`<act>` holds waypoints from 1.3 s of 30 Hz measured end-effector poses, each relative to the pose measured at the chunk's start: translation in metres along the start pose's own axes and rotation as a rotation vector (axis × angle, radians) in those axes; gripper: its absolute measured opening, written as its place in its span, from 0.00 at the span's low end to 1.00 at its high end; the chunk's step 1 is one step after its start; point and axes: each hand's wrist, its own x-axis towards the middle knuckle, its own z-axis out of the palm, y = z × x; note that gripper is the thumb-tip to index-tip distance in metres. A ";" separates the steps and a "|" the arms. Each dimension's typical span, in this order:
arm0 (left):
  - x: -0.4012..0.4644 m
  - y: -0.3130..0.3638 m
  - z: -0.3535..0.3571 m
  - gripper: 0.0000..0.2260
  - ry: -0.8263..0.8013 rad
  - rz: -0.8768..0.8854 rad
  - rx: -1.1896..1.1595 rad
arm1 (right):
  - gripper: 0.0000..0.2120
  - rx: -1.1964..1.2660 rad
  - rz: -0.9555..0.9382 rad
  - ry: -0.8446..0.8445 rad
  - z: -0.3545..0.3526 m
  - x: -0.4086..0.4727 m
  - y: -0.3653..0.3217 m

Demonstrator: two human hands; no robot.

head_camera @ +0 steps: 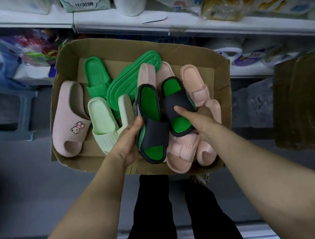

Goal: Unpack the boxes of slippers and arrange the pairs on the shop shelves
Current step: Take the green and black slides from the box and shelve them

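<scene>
Hands [129, 139] grip black-green slippers [150, 129].

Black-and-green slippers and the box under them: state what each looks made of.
Black-and-green slippers: likely soft moulded foam or rubber, matt; one-piece shape with rounded edges, no stitching visible. Box: brown corrugated cardboard, dull finish; creased, folded flaps and worn edges. Left hand and right hand each hold one slipper.

Black-and-green slippers [157, 117], pale pink slippers [194, 83], brown box [221, 78]
</scene>
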 end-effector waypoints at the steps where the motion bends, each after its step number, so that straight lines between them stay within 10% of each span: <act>1: -0.002 -0.001 0.003 0.33 -0.008 0.005 0.013 | 0.34 -0.003 -0.032 0.030 -0.002 -0.003 -0.001; 10: -0.045 -0.008 0.076 0.26 -0.069 0.157 0.000 | 0.45 0.176 -0.284 0.115 -0.070 -0.046 -0.004; 17: -0.091 -0.015 0.202 0.16 -0.119 0.450 0.110 | 0.30 0.456 -0.500 0.070 -0.198 -0.091 -0.022; 30: -0.219 -0.006 0.451 0.32 -0.381 0.919 0.317 | 0.29 0.685 -1.006 0.091 -0.453 -0.202 -0.091; 39: -0.306 0.053 0.564 0.36 -0.558 1.131 0.319 | 0.47 0.858 -1.285 -0.039 -0.546 -0.282 -0.174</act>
